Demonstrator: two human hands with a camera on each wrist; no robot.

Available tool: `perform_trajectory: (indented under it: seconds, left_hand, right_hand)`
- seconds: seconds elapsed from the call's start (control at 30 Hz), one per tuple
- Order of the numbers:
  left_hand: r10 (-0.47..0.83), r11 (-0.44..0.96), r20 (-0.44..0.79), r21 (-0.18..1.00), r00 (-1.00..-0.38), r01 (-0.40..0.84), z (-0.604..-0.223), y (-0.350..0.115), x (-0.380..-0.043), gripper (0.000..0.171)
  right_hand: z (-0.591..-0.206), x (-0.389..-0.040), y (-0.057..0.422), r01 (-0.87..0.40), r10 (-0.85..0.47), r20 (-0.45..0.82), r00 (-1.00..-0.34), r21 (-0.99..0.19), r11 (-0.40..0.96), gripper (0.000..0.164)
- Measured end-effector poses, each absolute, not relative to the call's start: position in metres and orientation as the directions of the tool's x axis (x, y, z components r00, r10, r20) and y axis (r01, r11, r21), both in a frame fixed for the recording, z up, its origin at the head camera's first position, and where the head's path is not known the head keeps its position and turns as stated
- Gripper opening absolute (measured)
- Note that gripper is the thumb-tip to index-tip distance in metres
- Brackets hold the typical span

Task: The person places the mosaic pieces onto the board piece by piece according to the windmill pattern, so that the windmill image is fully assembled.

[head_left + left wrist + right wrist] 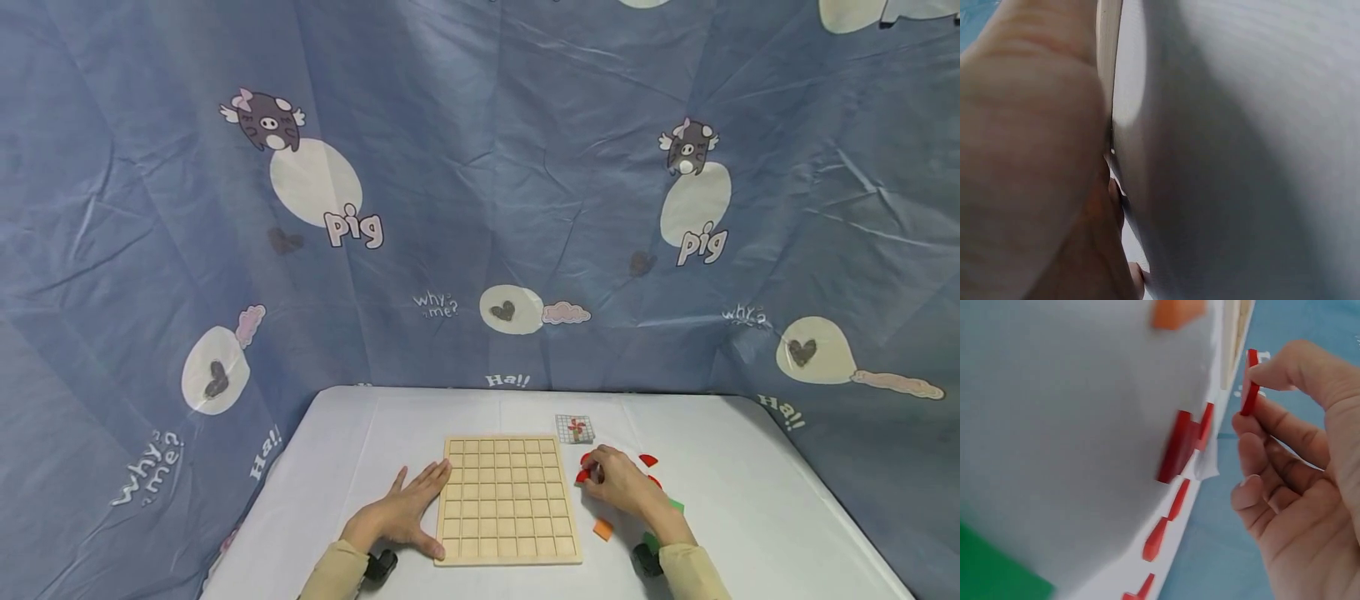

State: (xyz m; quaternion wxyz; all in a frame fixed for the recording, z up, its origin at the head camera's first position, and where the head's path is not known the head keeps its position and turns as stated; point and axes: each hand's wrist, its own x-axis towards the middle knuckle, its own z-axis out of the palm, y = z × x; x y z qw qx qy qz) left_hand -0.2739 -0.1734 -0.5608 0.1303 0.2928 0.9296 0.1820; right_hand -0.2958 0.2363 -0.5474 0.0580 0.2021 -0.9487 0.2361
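In the head view a wooden grid board [502, 565] lies on the white table, its square cells bare. My left hand [405, 510] rests along the board's left edge, fingers spread, with fingertips near the upper left and the thumb at the lower left corner. To the right of the board, my right hand [617, 481] pinches a thin red piece [1249, 384] between thumb and index finger, held above the table in the right wrist view. Red quarter-round pieces [648, 460] lie around that hand. An orange square [603, 529] lies between the board and the right forearm.
A card [575, 429] printed with a grid and a red pinwheel figure lies past the board's upper right corner. Green pieces [677, 505] lie by the right forearm, partly hidden. A blue patterned curtain [465, 208] hangs behind the white table [780, 500].
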Motion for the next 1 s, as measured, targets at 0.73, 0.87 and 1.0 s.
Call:
perform_trajectory:
  seconds: [0.73,0.87,1.0]
  left_hand:
    - [0.595,0.760,-0.124,0.408,-0.794,0.506,-0.561,-0.174,-0.274,0.134]
    - [0.589,0.766,-0.129,0.405,-0.798,0.500,-0.560,-0.174,-0.274,0.133]
    - [0.590,0.767,-0.135,0.403,-0.796,0.500,-0.559,-0.173,-0.274,0.133]
  right_hand:
    - [-0.514,-0.312,0.215,-0.538,-0.425,0.353,-0.834,-0.348,0.768,0.015]
    - [-0.512,-0.320,0.201,-0.564,-0.452,0.352,-0.820,-0.355,0.746,0.017]
    - [-0.514,-0.328,0.187,-0.566,-0.470,0.322,-0.822,-0.375,0.734,0.016]
